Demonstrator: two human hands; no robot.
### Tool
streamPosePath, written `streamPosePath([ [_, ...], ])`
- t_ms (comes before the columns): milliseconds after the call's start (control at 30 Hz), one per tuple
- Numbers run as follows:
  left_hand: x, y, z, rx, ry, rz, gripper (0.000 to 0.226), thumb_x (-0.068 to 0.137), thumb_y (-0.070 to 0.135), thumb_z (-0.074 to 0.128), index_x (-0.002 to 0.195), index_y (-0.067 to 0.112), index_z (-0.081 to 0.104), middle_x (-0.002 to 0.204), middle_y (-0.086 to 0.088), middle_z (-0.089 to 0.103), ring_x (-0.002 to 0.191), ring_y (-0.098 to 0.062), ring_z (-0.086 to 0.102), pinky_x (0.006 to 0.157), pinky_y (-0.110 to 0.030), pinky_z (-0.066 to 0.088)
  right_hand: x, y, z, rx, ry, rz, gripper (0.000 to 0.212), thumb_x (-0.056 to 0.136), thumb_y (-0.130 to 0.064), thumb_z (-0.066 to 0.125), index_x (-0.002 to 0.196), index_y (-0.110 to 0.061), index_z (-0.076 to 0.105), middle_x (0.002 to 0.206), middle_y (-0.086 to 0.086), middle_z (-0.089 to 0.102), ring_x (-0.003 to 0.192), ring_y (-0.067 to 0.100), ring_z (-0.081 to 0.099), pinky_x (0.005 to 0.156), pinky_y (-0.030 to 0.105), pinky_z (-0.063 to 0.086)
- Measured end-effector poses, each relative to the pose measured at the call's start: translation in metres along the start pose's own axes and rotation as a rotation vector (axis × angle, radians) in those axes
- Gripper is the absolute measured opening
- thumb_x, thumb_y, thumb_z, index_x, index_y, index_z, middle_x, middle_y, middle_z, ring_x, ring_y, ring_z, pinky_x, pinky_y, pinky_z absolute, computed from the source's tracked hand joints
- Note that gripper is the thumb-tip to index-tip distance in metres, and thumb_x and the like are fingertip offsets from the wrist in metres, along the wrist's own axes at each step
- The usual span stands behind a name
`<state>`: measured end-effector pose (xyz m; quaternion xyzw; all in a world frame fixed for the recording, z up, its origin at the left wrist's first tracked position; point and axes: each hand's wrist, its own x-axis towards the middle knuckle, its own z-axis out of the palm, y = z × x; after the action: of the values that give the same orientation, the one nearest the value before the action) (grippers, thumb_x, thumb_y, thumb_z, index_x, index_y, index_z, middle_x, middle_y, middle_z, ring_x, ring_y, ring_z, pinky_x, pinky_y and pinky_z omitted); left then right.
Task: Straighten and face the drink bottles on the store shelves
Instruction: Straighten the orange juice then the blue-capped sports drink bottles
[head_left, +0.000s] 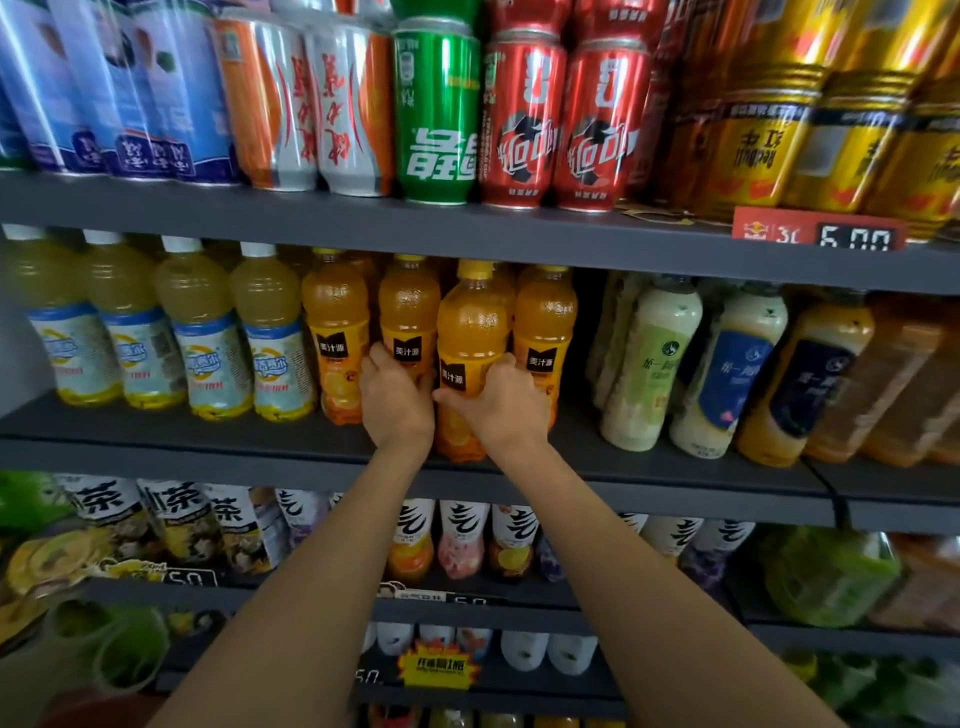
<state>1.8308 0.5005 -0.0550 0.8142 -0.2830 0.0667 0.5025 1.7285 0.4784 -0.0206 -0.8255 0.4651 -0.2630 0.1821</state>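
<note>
Orange juice bottles with yellow caps and black label tags stand in a row on the middle shelf (208, 447). One orange bottle (470, 332) stands forward of the others, near the shelf's front edge. My right hand (504, 402) grips its lower body from the right, thumb across the front. My left hand (397, 400) reaches beside it on the left, its fingers curled round the neighbouring orange bottle (408, 312) behind. Two more orange bottles (335, 332) (545, 322) flank them, labels facing out.
Pale yellow bottles (197, 322) with white caps fill the left of the middle shelf; milky tea bottles (649, 364) lean at the right. Cans (436, 109) line the top shelf above a red price tag (818, 231). Tea and flavoured-water bottles (462, 535) sit on lower shelves.
</note>
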Motion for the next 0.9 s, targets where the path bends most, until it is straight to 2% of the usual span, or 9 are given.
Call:
streamPosePath([
  [167, -0.004, -0.004, -0.007, 0.004, -0.019, 0.038, 0.049, 0.085, 0.021, 0.066, 0.124, 0.0, 0.043, 0.125, -0.02, 0.051, 0.116, -0.036, 0.049, 0.088, -0.043, 0.043, -0.003, -0.004, 0.0, -0.004, 0.012, 0.027, 0.071, 0.077, -0.055, 0.068, 0.12, -0.004, 0.045, 0.121, 0.012, 0.057, 0.111, 0.033, 0.057, 0.087, 0.041, 0.047],
  [367, -0.012, -0.017, -0.026, 0.031, -0.007, 0.065, 0.062, 0.084, 0.028, 0.067, 0.133, 0.002, 0.04, 0.128, -0.018, 0.051, 0.118, -0.035, 0.048, 0.087, -0.043, 0.043, -0.003, -0.008, -0.001, 0.023, -0.008, 0.032, 0.071, 0.074, -0.055, 0.071, 0.119, -0.004, 0.049, 0.117, 0.012, 0.06, 0.109, 0.032, 0.059, 0.083, 0.037, 0.048],
  [567, -0.011, -0.032, -0.046, 0.054, -0.02, 0.118, 0.061, 0.082, 0.034, 0.069, 0.129, 0.003, 0.045, 0.121, -0.018, 0.055, 0.111, -0.037, 0.053, 0.084, -0.046, 0.045, -0.001, -0.021, 0.013, 0.064, -0.026, 0.044, 0.073, 0.075, -0.055, 0.07, 0.121, -0.003, 0.049, 0.117, 0.014, 0.06, 0.106, 0.032, 0.06, 0.083, 0.039, 0.05],
  [733, -0.006, -0.044, -0.056, 0.019, -0.056, 0.201, 0.059, 0.08, 0.037, 0.071, 0.125, 0.005, 0.049, 0.114, -0.016, 0.058, 0.104, -0.034, 0.056, 0.08, -0.042, 0.048, 0.005, -0.024, 0.021, 0.078, -0.042, 0.035, 0.076, 0.076, -0.05, 0.071, 0.129, -0.002, 0.044, 0.126, 0.015, 0.054, 0.115, 0.033, 0.055, 0.091, 0.041, 0.047],
  [900, -0.001, -0.057, -0.065, -0.054, -0.099, 0.228, 0.062, 0.076, 0.038, 0.075, 0.126, 0.009, 0.051, 0.114, -0.012, 0.062, 0.105, -0.027, 0.058, 0.084, -0.038, 0.048, 0.01, -0.027, 0.03, 0.074, -0.051, -0.011, 0.054, 0.08, -0.036, 0.072, 0.118, -0.002, 0.053, 0.117, 0.015, 0.059, 0.108, 0.031, 0.059, 0.087, 0.038, 0.049],
])
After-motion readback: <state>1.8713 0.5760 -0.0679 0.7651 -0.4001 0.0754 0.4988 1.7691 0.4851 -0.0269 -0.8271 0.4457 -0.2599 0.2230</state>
